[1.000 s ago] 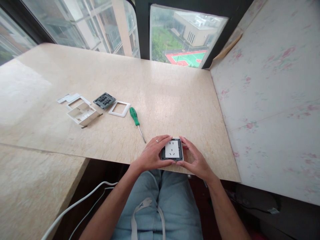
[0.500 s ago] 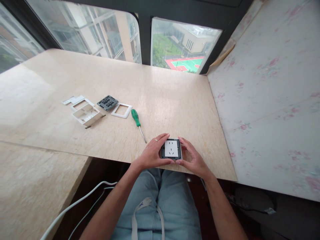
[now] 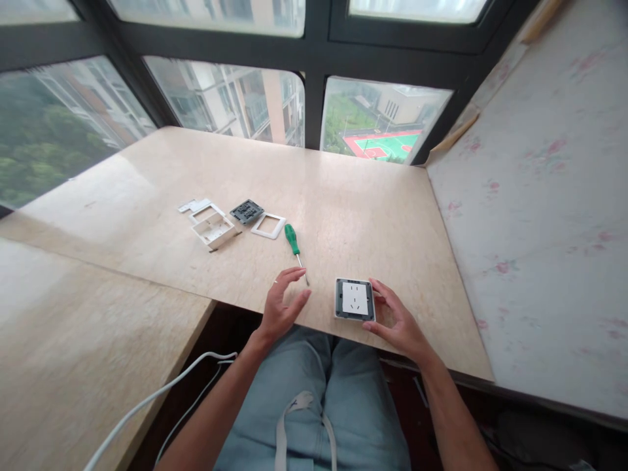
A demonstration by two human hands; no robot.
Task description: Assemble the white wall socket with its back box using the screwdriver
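A wall socket (image 3: pixel 354 299) with a white five-hole face, dark grey frame and pale box edge sits near the table's front edge. My right hand (image 3: pixel 395 320) holds it by the right side, thumb at the near corner and a finger at the far one. To the left, my left hand (image 3: pixel 283 304) is open, thumb and fingers apart with nothing between them. Just beyond those fingers lies a screwdriver (image 3: pixel 291 239) with a green handle, its metal tip toward me and partly behind the fingertips.
Left of the screwdriver lie a white frame (image 3: pixel 268 226), a dark grey socket insert (image 3: pixel 247 211), an open white box (image 3: pixel 214 231) and a flat white piece (image 3: pixel 188 205). A papered wall (image 3: pixel 534 216) bounds the right side; windows stand behind. A white cable (image 3: pixel 147 399) hangs at lower left.
My left hand has let go of the socket and moved left toward the screwdriver. My right hand stays at the socket's right side. The view has tilted up and turned left.
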